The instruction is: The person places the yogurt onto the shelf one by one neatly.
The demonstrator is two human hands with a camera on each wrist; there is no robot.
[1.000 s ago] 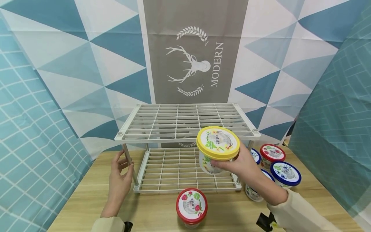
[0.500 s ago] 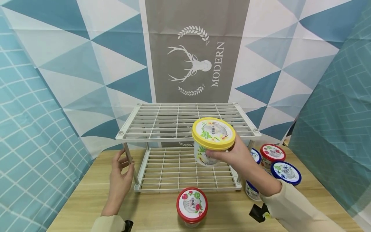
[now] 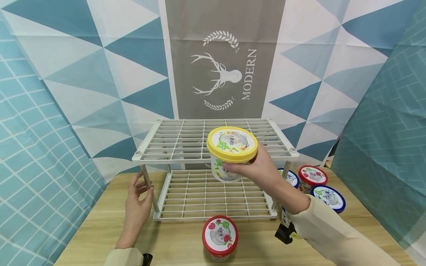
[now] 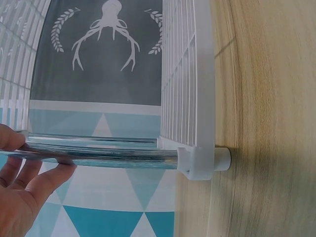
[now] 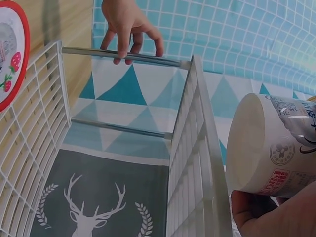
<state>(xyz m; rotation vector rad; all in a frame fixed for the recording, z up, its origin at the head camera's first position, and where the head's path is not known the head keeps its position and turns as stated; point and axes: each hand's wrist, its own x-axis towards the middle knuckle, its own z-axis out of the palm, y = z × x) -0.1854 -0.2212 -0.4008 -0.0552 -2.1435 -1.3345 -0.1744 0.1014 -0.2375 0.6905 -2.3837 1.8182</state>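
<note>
My right hand [image 3: 257,168] grips a paper tub with a yellow lid [image 3: 232,144], the thumb across its near side. The tub is held up in front of the upper shelf of a white two-tier rack [image 3: 176,161], overlapping its front edge in the head view. From the right wrist, the tub's pale base [image 5: 247,143] shows beside the upper shelf. My left hand [image 3: 137,207] holds the rack's front left metal post [image 4: 113,155], thumb on one side and fingers on the other. A red-lidded tub [image 3: 220,236] with a strawberry print stands before the rack.
Right of the rack, partly behind my forearm, several tubs stand together, among them a red-lidded tub [image 3: 313,175] and a blue-lidded tub [image 3: 328,197]. A patterned cloth [image 3: 139,74] hangs behind the wooden table [image 3: 96,221].
My right hand has carried the yellow-lidded tub left and upward, toward the middle of the upper shelf's front edge. The left hand stays on the post.
</note>
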